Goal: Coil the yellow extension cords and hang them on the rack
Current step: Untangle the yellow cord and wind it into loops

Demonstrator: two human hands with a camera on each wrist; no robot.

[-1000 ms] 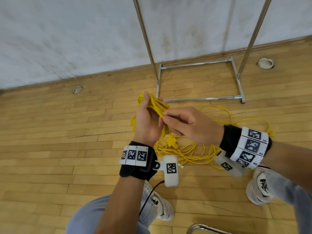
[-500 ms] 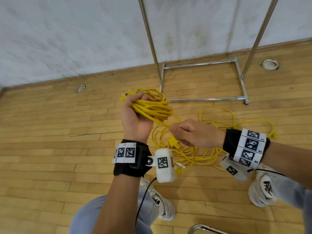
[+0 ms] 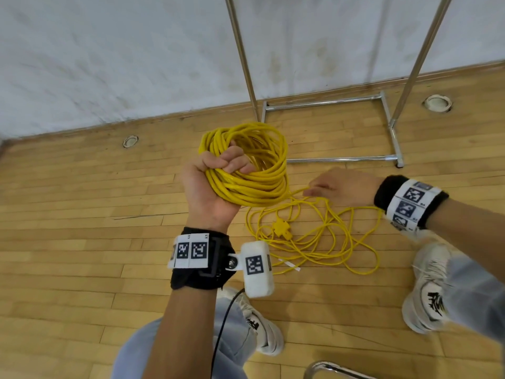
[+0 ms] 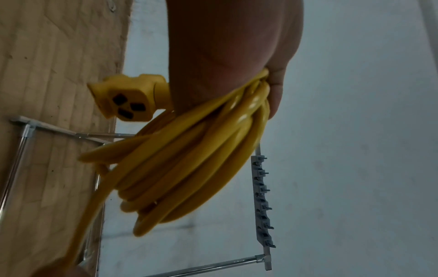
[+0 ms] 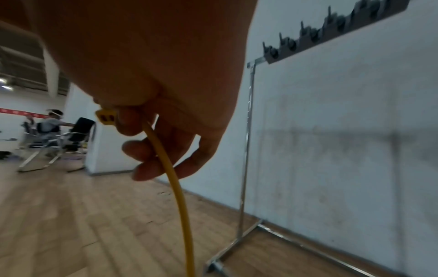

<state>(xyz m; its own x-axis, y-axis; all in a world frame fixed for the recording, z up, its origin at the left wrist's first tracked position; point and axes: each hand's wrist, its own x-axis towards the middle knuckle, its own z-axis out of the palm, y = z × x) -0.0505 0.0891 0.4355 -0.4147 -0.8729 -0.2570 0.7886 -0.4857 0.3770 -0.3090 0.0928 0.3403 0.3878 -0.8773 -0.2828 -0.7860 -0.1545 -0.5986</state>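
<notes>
My left hand point(image 3: 216, 176) grips a thick coil of yellow extension cord point(image 3: 254, 170), held up above the floor. The left wrist view shows the coil point(image 4: 184, 168) in my palm with its yellow socket end point(image 4: 128, 99) sticking out. My right hand point(image 3: 336, 187) is lower and to the right, its fingers curled round a single strand of the cord point(image 5: 175, 185). Loose cord point(image 3: 322, 242) with a yellow plug block point(image 3: 281, 228) lies tangled on the floor below. The metal rack point(image 3: 338, 157) stands by the wall; its hook bar point(image 4: 261, 202) shows in the wrist views.
My two white shoes point(image 3: 429, 294) stand on the wooden floor on either side of the loose cord. A chrome tube point(image 3: 333, 370) curves at the bottom edge. Round floor sockets point(image 3: 436, 103) sit near the wall. A seated person and chairs point(image 5: 54, 129) are far off.
My left hand has turned palm up and raised the coil, which now shows as a full ring. My right hand has drawn away to the right and lower along one strand.
</notes>
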